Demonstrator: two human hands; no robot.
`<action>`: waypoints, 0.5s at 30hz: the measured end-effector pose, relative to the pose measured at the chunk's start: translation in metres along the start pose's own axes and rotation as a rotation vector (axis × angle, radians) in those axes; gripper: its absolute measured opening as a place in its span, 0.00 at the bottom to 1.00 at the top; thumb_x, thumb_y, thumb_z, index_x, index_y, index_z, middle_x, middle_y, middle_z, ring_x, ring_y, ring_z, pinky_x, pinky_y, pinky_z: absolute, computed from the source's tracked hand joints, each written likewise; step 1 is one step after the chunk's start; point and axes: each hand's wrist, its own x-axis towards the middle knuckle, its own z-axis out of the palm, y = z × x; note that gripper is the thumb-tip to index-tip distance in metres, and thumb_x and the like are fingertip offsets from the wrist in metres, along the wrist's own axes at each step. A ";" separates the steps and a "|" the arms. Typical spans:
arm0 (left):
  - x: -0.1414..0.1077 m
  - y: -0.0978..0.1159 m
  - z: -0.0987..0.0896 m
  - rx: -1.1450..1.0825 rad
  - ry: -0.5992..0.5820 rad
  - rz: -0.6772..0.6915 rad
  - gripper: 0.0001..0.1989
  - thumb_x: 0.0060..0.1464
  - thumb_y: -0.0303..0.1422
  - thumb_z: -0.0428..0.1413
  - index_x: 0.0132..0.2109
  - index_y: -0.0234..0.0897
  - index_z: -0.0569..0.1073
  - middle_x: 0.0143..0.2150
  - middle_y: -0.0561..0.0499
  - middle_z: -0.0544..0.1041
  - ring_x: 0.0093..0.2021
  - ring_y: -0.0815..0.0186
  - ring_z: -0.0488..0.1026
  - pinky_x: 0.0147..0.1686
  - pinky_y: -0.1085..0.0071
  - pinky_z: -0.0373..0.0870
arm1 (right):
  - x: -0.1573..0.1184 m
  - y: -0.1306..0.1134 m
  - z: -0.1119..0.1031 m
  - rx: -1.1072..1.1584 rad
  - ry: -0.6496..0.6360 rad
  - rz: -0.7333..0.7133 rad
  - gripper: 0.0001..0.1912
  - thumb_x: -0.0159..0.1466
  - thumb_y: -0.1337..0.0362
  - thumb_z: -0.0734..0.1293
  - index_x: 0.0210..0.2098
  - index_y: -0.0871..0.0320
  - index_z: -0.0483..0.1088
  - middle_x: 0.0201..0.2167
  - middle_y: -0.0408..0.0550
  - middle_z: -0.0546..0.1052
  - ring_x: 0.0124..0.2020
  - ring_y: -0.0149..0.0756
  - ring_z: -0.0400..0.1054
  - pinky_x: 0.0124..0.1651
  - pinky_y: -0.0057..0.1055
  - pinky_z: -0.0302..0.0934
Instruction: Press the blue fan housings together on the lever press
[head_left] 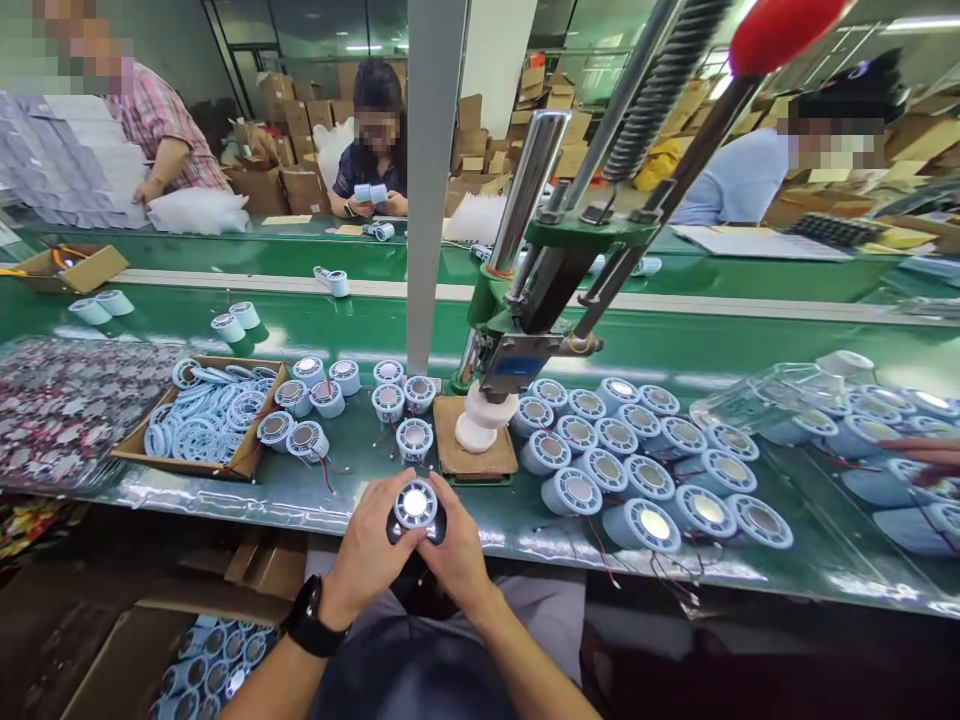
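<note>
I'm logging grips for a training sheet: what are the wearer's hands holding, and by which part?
The left hand and right hand together hold a silver-centred blue round piece by its opposite sides, top facing up.

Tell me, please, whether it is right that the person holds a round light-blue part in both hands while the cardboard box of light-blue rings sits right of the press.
Not quite: the head view shows the cardboard box of light-blue rings sitting left of the press. A round light-blue part is indeed held between the left hand and the right hand.
</note>
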 end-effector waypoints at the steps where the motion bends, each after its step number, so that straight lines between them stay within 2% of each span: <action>1: 0.000 0.000 -0.001 -0.003 -0.009 0.001 0.28 0.53 0.26 0.57 0.62 0.40 0.66 0.57 0.44 0.74 0.57 0.56 0.71 0.58 0.55 0.70 | 0.000 0.000 0.000 0.006 -0.002 0.005 0.37 0.54 0.72 0.64 0.64 0.58 0.58 0.56 0.55 0.73 0.57 0.41 0.71 0.59 0.38 0.69; 5: 0.000 -0.001 -0.002 -0.003 -0.008 0.036 0.27 0.55 0.27 0.57 0.62 0.40 0.66 0.56 0.44 0.75 0.57 0.55 0.71 0.58 0.54 0.70 | -0.001 0.001 0.001 0.040 -0.012 0.009 0.41 0.54 0.73 0.64 0.67 0.57 0.53 0.57 0.55 0.73 0.58 0.41 0.70 0.60 0.39 0.68; 9: -0.001 -0.002 -0.003 -0.006 -0.020 0.058 0.27 0.57 0.28 0.56 0.64 0.40 0.65 0.57 0.43 0.74 0.58 0.55 0.70 0.59 0.55 0.69 | -0.001 0.001 0.000 0.061 -0.028 0.016 0.43 0.53 0.74 0.64 0.68 0.56 0.53 0.57 0.54 0.73 0.58 0.41 0.70 0.61 0.40 0.66; 15: 0.000 -0.002 -0.003 -0.021 -0.059 0.005 0.27 0.58 0.30 0.55 0.64 0.39 0.64 0.61 0.42 0.71 0.61 0.54 0.67 0.62 0.53 0.66 | 0.002 -0.002 -0.001 0.068 -0.032 0.036 0.43 0.54 0.74 0.64 0.68 0.56 0.53 0.57 0.53 0.73 0.58 0.41 0.70 0.61 0.39 0.67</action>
